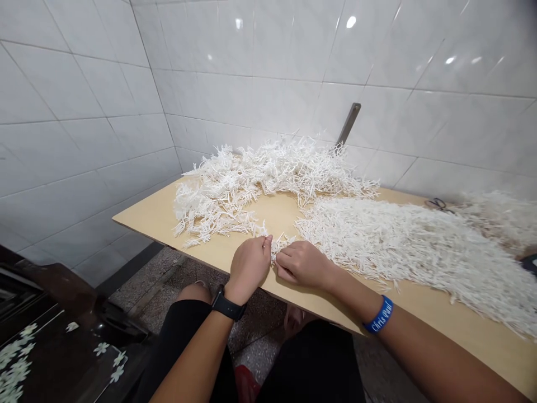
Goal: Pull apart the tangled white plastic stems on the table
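Observation:
Close together at the board's front edge, my left hand and my right hand are both closed. Their fingers pinch a short piece of a white, frilly strand, and its exact part between the fingertips is hidden. Behind my hands, a thick white garland-like bundle of branching sprigs curves across the board. To the right lies a broad, flat heap of loose thin white sprigs, with my right hand beside its left end.
The wooden board stands against a tiled wall. A grey metal bar leans up behind the bundle. Dark-handled scissors lie at the back right. Small white flower shapes rest on a dark surface at lower left.

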`<action>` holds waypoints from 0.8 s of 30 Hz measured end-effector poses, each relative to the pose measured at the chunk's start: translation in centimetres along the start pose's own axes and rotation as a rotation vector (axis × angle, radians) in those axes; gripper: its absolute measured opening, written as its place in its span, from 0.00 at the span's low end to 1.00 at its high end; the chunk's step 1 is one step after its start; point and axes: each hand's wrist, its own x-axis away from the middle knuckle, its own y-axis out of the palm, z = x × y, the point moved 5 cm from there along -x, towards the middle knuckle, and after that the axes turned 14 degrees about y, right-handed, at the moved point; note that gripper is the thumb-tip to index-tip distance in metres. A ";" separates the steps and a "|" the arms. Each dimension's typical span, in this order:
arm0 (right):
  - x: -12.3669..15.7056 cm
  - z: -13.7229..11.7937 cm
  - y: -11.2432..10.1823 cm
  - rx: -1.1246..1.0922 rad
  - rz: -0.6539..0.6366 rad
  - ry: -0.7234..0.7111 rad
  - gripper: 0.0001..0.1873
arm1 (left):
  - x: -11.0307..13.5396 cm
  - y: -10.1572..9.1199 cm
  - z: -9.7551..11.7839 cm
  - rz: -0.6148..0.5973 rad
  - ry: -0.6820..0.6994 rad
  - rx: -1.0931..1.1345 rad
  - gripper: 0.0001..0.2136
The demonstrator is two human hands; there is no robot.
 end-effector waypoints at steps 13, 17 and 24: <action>1.4 0.6 -2.7 -0.263 0.108 0.075 0.14 | -0.3 -0.6 -0.9 0.037 -0.053 0.050 0.21; 1.3 3.8 -3.3 -0.318 0.239 0.306 0.11 | 0.1 -0.9 -1.3 0.063 -0.043 0.212 0.20; 2.4 9.0 -2.9 -0.082 0.347 0.710 0.28 | 0.3 -1.5 -1.5 0.076 -0.083 0.369 0.19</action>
